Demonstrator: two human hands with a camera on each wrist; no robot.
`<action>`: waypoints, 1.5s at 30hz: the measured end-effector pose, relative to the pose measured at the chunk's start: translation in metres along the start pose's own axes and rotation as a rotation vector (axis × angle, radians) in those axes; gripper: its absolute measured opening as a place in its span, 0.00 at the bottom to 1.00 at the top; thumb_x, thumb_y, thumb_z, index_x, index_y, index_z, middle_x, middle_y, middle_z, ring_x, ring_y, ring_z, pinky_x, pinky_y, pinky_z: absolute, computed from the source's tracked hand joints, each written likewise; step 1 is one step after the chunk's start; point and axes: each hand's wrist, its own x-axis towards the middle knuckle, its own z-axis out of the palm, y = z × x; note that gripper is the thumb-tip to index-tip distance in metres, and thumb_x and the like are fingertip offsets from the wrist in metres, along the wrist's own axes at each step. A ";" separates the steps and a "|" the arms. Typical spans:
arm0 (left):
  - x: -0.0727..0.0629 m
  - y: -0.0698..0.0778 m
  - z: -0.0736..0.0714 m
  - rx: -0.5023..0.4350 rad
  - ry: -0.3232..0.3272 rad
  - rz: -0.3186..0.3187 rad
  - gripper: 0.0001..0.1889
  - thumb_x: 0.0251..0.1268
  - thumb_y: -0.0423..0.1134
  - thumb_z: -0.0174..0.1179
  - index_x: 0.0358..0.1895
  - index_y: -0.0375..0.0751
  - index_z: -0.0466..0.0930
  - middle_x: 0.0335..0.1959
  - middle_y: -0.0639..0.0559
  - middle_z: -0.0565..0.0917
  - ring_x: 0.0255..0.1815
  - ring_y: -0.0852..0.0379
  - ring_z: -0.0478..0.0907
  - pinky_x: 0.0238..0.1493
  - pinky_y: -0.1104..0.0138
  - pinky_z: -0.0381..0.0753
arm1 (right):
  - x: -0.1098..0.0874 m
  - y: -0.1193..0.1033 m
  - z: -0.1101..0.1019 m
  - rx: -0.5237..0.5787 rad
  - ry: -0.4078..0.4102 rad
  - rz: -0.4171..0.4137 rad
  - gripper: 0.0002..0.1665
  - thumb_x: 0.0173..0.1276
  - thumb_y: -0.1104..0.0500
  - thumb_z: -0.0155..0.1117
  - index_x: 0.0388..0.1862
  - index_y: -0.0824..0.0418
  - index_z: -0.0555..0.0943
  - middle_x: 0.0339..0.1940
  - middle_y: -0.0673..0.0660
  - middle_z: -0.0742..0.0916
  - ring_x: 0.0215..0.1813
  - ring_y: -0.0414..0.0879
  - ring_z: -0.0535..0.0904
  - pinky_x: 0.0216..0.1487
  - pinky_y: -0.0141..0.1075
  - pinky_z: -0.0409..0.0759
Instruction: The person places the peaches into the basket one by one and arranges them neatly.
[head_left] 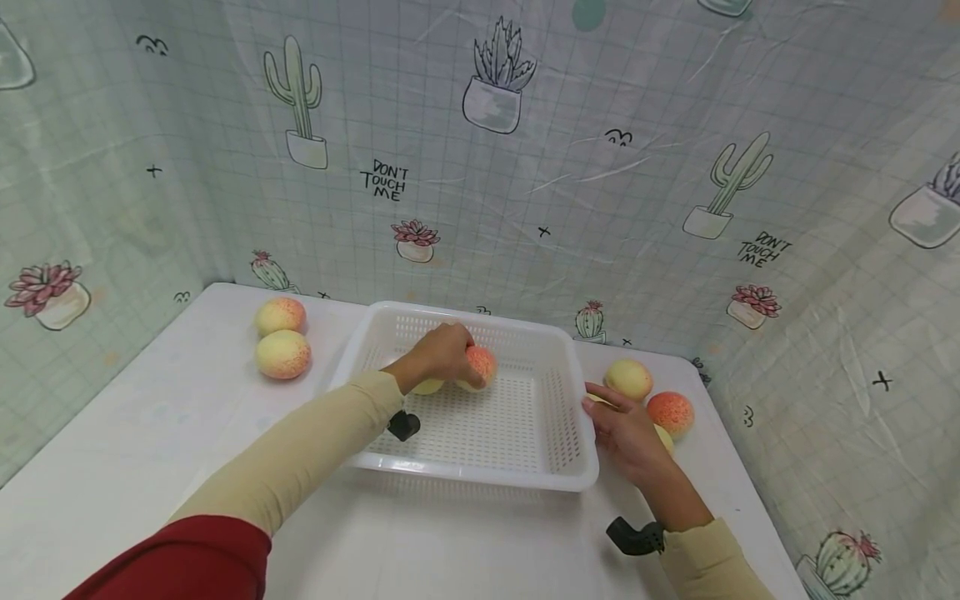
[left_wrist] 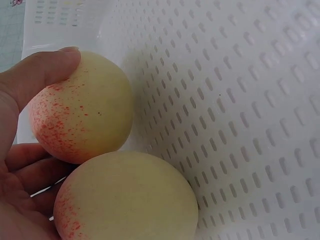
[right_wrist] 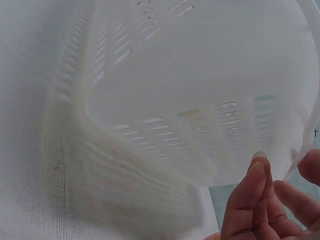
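Note:
A white perforated plastic basket (head_left: pixel 480 479) stands mid-table. Inside it, my left hand (head_left: pixel 442 354) grips a yellow peach with a red blush (head_left: pixel 480 367). In the left wrist view the thumb lies over this peach (left_wrist: pixel 95 107), with other fingers behind it. A second peach (left_wrist: pixel 130 195) sits right beside it in the basket, largely hidden by the hand in the head view. At the basket's right side, my right hand (head_left: pixel 630 433) holds the rim; in the right wrist view its fingertips (right_wrist: pixel 257 162) are at the outer wall below the rim.
Two peaches (head_left: pixel 282 354) lie at the table's back left. Right of the basket, near the right hand, are several more, among them a yellow peach (head_left: pixel 628 379) and a redder peach (head_left: pixel 671 414). A cactus-print curtain (head_left: pixel 450 183) hangs behind the white table (head_left: pixel 150 450).

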 end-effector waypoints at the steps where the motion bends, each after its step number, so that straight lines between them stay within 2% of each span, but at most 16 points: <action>1: 0.000 0.000 0.000 0.009 -0.004 -0.003 0.24 0.44 0.48 0.82 0.43 0.37 0.88 0.35 0.50 0.85 0.33 0.55 0.76 0.32 0.68 0.73 | 0.000 0.000 0.000 0.000 -0.002 -0.002 0.36 0.77 0.50 0.65 0.80 0.53 0.68 0.60 0.45 0.87 0.55 0.42 0.87 0.58 0.33 0.85; 4: 0.000 0.000 0.001 0.036 -0.011 -0.007 0.28 0.45 0.50 0.82 0.48 0.36 0.87 0.39 0.49 0.86 0.36 0.54 0.77 0.34 0.67 0.74 | 0.000 0.000 0.000 0.000 -0.003 -0.004 0.36 0.77 0.50 0.65 0.80 0.54 0.68 0.59 0.45 0.88 0.55 0.41 0.87 0.58 0.33 0.86; 9: -0.001 0.000 0.000 0.054 -0.013 -0.004 0.29 0.46 0.50 0.81 0.49 0.36 0.87 0.40 0.49 0.86 0.36 0.54 0.77 0.35 0.67 0.74 | 0.000 0.000 0.000 -0.001 -0.003 -0.009 0.35 0.78 0.51 0.64 0.80 0.56 0.67 0.56 0.43 0.89 0.53 0.40 0.87 0.57 0.32 0.86; 14: -0.001 -0.001 0.000 0.064 -0.020 -0.003 0.26 0.46 0.51 0.81 0.44 0.37 0.87 0.37 0.50 0.85 0.34 0.55 0.76 0.32 0.67 0.73 | -0.001 0.000 0.001 -0.002 -0.001 -0.007 0.35 0.79 0.51 0.63 0.80 0.56 0.67 0.56 0.43 0.89 0.53 0.40 0.87 0.57 0.32 0.86; 22: 0.001 -0.002 -0.001 0.074 -0.021 -0.012 0.21 0.46 0.51 0.81 0.33 0.41 0.83 0.29 0.54 0.79 0.30 0.56 0.72 0.29 0.66 0.70 | -0.001 -0.002 0.003 0.012 0.014 0.008 0.36 0.77 0.49 0.65 0.80 0.53 0.68 0.62 0.46 0.87 0.56 0.42 0.87 0.59 0.34 0.86; 35: 0.001 -0.003 -0.003 0.087 -0.040 -0.041 0.22 0.46 0.52 0.83 0.29 0.43 0.80 0.26 0.54 0.76 0.29 0.56 0.70 0.29 0.65 0.68 | -0.001 -0.003 0.006 0.023 0.012 0.021 0.37 0.76 0.48 0.66 0.80 0.52 0.68 0.65 0.47 0.86 0.57 0.42 0.87 0.59 0.35 0.86; 39: -0.001 -0.002 -0.005 0.101 -0.038 -0.031 0.22 0.46 0.52 0.82 0.32 0.41 0.83 0.31 0.50 0.82 0.33 0.53 0.74 0.33 0.61 0.74 | -0.001 -0.003 0.006 0.030 0.017 0.026 0.37 0.76 0.48 0.66 0.80 0.52 0.68 0.65 0.47 0.86 0.58 0.42 0.87 0.60 0.36 0.86; 42: -0.003 -0.003 -0.007 0.108 -0.019 -0.016 0.24 0.47 0.53 0.81 0.40 0.39 0.86 0.40 0.48 0.87 0.39 0.53 0.78 0.42 0.60 0.80 | 0.000 -0.004 0.006 0.023 0.022 0.031 0.37 0.77 0.48 0.66 0.80 0.52 0.68 0.65 0.47 0.86 0.58 0.42 0.87 0.61 0.36 0.86; 45: -0.005 -0.004 -0.014 0.083 -0.006 0.007 0.23 0.49 0.52 0.81 0.37 0.38 0.84 0.34 0.51 0.82 0.35 0.56 0.73 0.36 0.63 0.75 | 0.001 -0.004 0.006 0.010 0.030 0.032 0.36 0.77 0.48 0.65 0.80 0.52 0.68 0.66 0.48 0.86 0.58 0.42 0.87 0.60 0.35 0.86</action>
